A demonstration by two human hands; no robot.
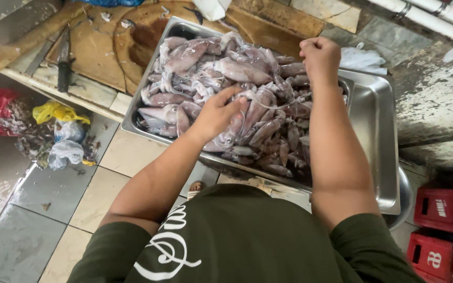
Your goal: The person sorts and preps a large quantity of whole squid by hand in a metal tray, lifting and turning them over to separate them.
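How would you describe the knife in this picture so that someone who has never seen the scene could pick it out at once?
Start at the big steel tray heaped with squid, where both hands work. Look left to the brown wooden cutting board beside it. The knife lies near that board's left edge, blade pointing away; it is the only dark-handled, slim tool there.

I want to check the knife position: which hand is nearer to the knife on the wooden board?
Left. The left hand is nearer the knife; the right hand is farther right.
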